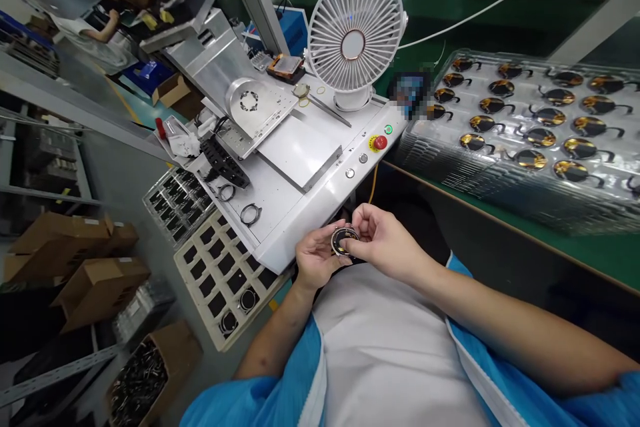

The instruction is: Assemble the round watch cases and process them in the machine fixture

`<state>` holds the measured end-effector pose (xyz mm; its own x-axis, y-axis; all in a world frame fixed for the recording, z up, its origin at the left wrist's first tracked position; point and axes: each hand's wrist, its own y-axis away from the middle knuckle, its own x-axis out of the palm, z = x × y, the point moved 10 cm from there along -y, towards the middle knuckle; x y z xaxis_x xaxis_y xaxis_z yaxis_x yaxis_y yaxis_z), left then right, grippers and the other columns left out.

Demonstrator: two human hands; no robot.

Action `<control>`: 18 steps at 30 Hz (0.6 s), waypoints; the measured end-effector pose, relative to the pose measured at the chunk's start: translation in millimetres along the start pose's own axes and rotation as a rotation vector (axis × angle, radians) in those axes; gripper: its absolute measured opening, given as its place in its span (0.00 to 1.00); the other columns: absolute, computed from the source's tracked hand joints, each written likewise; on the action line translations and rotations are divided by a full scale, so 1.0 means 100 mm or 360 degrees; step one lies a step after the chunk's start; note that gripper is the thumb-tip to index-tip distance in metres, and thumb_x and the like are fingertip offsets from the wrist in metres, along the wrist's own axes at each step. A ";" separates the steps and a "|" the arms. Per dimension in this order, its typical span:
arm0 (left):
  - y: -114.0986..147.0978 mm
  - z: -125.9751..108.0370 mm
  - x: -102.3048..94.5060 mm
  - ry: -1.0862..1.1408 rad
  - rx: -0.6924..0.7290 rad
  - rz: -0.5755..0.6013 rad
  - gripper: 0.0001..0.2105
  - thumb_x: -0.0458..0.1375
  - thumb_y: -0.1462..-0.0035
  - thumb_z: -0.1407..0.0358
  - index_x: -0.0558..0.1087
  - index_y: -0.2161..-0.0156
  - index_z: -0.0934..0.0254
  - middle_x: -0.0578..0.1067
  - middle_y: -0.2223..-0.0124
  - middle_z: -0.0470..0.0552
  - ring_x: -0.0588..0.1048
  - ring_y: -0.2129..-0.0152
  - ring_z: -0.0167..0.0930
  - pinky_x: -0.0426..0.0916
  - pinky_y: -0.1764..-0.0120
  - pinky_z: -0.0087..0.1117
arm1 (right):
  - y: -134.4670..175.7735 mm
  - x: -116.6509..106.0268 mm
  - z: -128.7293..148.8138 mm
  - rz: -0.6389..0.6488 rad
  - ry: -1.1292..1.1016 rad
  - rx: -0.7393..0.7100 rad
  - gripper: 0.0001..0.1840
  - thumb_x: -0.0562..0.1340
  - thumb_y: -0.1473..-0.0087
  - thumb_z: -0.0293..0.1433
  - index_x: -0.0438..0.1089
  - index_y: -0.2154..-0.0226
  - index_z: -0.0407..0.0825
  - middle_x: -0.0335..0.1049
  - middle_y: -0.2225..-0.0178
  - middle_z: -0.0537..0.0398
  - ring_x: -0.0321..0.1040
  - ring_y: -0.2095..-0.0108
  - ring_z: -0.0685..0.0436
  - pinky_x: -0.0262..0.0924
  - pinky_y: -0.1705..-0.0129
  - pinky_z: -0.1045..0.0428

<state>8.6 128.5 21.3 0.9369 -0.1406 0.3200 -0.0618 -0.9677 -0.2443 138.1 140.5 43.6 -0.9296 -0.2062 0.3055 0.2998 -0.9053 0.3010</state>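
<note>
Left of the fingers, a matte cream tray [201,303] with blocky dark recesses bears two round watch-like cases [247,300]. Just beyond the fingertips stands a smooth white workstation [280,240]. The left hand [317,257] pinches a silver-rimmed round case [345,240] by its edge; the right hand [383,237] presses its thumb on the dark face, other fingers curled near the rim. This case looks part-way through handling; whether it is complete cannot be told. Right of the fingers, glossy black-and-gold discs [540,138] with thin curved tails lie, seemingly not yet taken up, on stacked clear plastic trays [465,177].
</note>
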 end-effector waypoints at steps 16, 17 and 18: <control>0.01 0.05 -0.03 -0.0003 0.0002 -0.0089 0.26 0.79 0.60 0.62 0.83 0.52 0.53 0.85 0.51 0.52 0.86 0.58 0.39 0.83 0.54 0.37 | -0.04 0.07 -0.09 0.0086 -0.0153 0.0093 0.20 0.69 0.60 0.29 0.57 0.69 0.52 0.69 0.78 0.66 0.69 0.79 0.50 0.61 0.76 0.55; 0.02 0.07 -0.05 -0.0004 -0.0024 -0.0128 0.26 0.80 0.62 0.61 0.83 0.53 0.53 0.85 0.52 0.52 0.86 0.58 0.39 0.83 0.54 0.37 | -0.05 0.07 -0.10 0.0097 -0.0188 0.0106 0.21 0.70 0.61 0.29 0.57 0.70 0.52 0.70 0.78 0.65 0.69 0.79 0.50 0.62 0.76 0.55; 0.02 0.09 -0.07 0.0001 -0.0041 -0.0156 0.27 0.80 0.63 0.61 0.83 0.53 0.53 0.85 0.52 0.52 0.86 0.58 0.39 0.83 0.55 0.37 | -0.06 0.07 -0.11 0.0107 -0.0220 0.0127 0.22 0.71 0.61 0.31 0.56 0.70 0.52 0.71 0.78 0.65 0.70 0.79 0.50 0.63 0.76 0.55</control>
<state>5.4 129.1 10.6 0.9387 -0.0450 0.3417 0.0213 -0.9819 -0.1880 127.0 140.3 34.0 -0.8701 -0.2075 0.4470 0.3817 -0.8575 0.3449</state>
